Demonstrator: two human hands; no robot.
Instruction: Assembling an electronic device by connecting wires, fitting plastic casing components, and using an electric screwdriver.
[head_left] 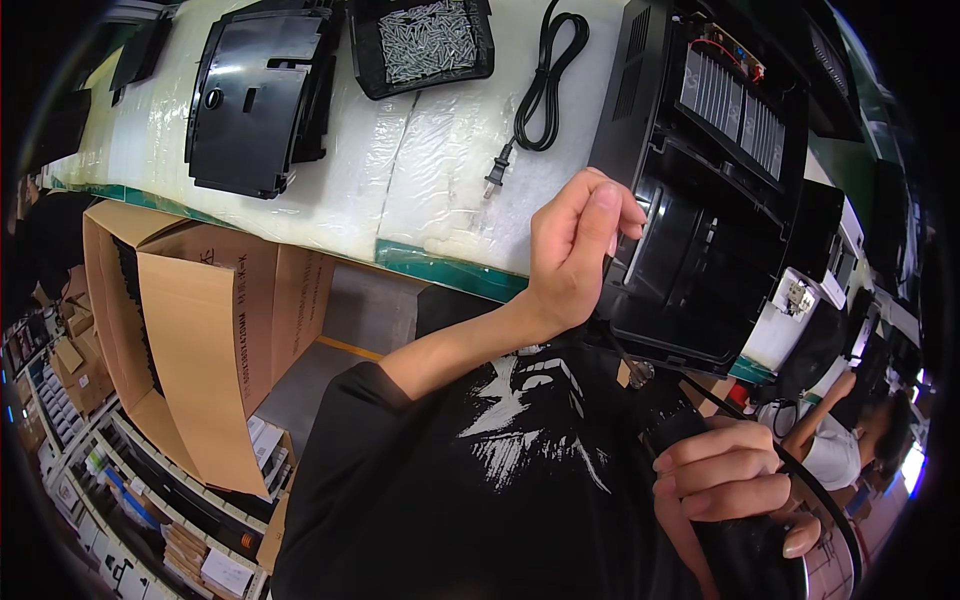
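My left hand (pixel 578 245) is closed in a pinch at the near left edge of a black plastic housing (pixel 665 270). Whatever its fingertips may hold is hidden. Lower right, my right hand (pixel 725 472) wraps around a black electric screwdriver (pixel 675 422), whose metal tip slants up and left near the housing's front edge. The open housing shows silvery ribbed panels (pixel 732 110) and a small circuit board with wires (pixel 735 52) at its far end. Further back, a black tray (pixel 370 78) holds many silvery screws (pixel 428 42).
A coiled black power cord (pixel 540 105) and black plastic panels (pixel 250 100) lie on the plastic-covered table (pixel 350 150). An open cardboard box (pixel 195 340) stands below its front edge. At far right a co-worker (pixel 835 445) is bent forward. Shelves with boxes (pixel 180 550) fill the lower left.
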